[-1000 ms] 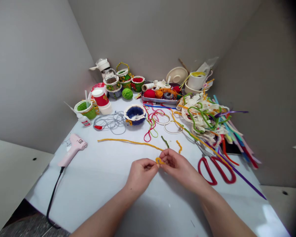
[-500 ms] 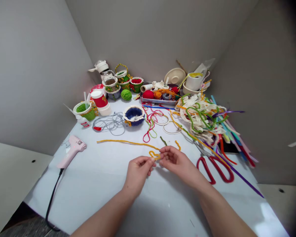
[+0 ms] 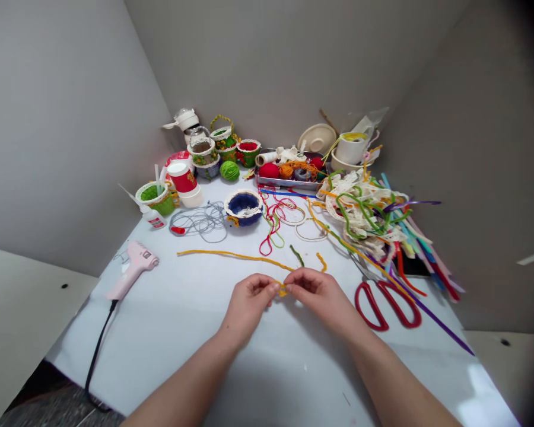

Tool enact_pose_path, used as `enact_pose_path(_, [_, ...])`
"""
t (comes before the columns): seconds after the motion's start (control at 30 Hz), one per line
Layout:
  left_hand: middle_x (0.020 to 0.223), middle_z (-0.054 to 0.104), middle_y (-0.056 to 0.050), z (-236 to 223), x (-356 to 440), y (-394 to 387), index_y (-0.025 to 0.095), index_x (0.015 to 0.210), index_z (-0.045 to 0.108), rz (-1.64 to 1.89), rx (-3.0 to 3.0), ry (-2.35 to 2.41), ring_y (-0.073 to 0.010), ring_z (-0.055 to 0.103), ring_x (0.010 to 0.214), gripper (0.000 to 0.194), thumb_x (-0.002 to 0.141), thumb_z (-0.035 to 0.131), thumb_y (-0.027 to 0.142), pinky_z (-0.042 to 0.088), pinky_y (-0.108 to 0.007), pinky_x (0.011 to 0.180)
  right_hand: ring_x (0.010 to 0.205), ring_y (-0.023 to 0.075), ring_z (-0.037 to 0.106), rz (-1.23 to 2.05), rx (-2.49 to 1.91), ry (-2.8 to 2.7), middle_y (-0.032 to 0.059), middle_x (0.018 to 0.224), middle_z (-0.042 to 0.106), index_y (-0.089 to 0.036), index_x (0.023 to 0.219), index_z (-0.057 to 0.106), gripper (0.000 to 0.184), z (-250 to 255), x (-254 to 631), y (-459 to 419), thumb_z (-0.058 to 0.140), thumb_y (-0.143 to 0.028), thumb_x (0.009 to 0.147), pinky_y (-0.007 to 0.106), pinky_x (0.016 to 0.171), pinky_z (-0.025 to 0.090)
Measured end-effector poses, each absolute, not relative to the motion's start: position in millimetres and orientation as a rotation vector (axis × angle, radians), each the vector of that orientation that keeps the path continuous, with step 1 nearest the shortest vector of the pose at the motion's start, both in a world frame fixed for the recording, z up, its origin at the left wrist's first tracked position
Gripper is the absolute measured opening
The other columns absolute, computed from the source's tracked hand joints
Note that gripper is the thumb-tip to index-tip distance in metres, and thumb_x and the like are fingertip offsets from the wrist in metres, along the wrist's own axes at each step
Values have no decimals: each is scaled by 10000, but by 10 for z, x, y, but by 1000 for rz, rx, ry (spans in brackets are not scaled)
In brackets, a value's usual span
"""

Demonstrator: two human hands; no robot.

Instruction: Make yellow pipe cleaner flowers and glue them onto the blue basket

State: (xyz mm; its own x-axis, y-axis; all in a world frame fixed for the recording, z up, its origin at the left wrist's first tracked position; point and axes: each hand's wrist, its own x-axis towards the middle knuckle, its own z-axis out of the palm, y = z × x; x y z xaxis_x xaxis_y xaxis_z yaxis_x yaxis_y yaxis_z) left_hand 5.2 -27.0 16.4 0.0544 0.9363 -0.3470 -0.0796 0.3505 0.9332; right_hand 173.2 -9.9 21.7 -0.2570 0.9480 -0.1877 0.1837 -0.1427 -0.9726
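My left hand (image 3: 249,302) and my right hand (image 3: 318,295) meet over the white table (image 3: 182,320), fingertips pinched together on the near end of a long yellow pipe cleaner (image 3: 231,255). The small bent piece (image 3: 283,290) shows between the two hands. The rest of the pipe cleaner trails away to the left across the table. Both hands are closed in a pinch.
A pink glue gun (image 3: 132,268) with a black cord lies at the left. Red-handled scissors (image 3: 389,303) lie to the right. A blue lace-edged cup (image 3: 243,205), decorated cups, yarn balls, a tray and a heap of lace and pipe cleaners (image 3: 369,210) crowd the back.
The yellow loop, open and visible between the fingers before, is now squeezed smaller and mostly covered by my fingertips. Both hands stay in the same spot.
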Motion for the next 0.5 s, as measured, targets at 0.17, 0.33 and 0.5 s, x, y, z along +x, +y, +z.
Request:
enact_pose_path(0.17, [605, 553, 27, 151, 49, -279, 147, 756, 625, 948, 902, 1225, -85, 442, 526, 199, 769, 648, 343, 333, -226, 536, 696, 149, 567, 1482, -1296, -1387, 16, 763, 640, -179, 849, 643, 186, 197, 1720, -101, 664, -342, 761, 277, 658, 442])
enact_pose_path(0.33, [542, 498, 55, 147, 46, -278, 165, 730, 583, 916, 883, 1207, -79, 409, 490, 194, 791, 601, 349, 298, -217, 512, 691, 148, 559, 1529, -1267, -1399, 14, 742, 634, -175, 829, 658, 190, 202, 1724, -108, 671, -350, 757, 275, 655, 438])
enact_pose_path(0.5, [516, 443, 70, 224, 22, -265, 170, 707, 568, 834, 1000, 1252, -81, 363, 488, 178, 791, 567, 327, 270, -213, 500, 688, 143, 552, 1594, -1243, -1456, 9, 756, 640, -178, 862, 664, 155, 228, 1716, -121, 624, -307, 785, 268, 660, 427])
